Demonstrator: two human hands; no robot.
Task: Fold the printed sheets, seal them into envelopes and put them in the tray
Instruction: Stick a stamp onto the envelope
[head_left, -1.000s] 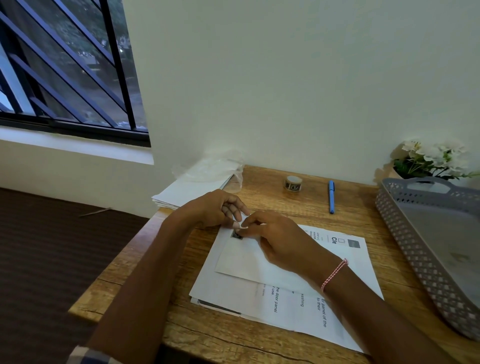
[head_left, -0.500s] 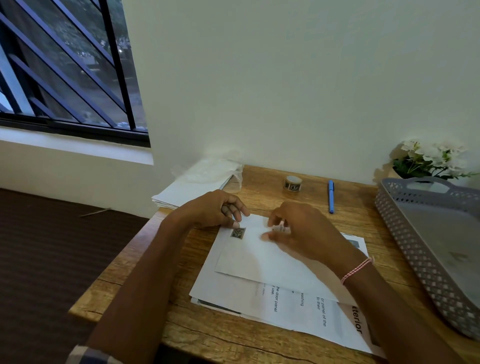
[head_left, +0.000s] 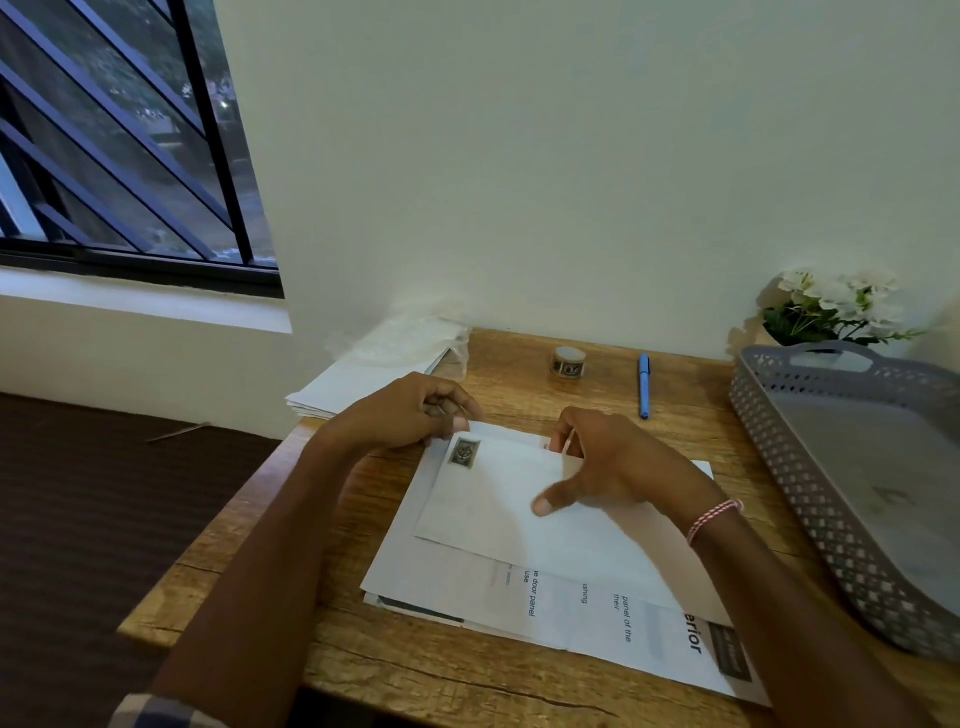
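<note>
The envelope lies flat on the printed sheets, left of the tray. My right hand rests on it, with the fingers loose and spread. My left hand touches the envelope corner farthest from the tray, beside the stamp. Its fingers are curled, and I cannot tell if they hold something.

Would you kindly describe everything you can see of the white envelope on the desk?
The envelope is plain white paper, rectangular, lying flat and skewed atop the printed sheets on the wooden desk. A small dark stamp sits in its far left corner. The left hand touches that corner with curled fingers; the right hand is spread over its far right part, thumb apparently on it.
</note>
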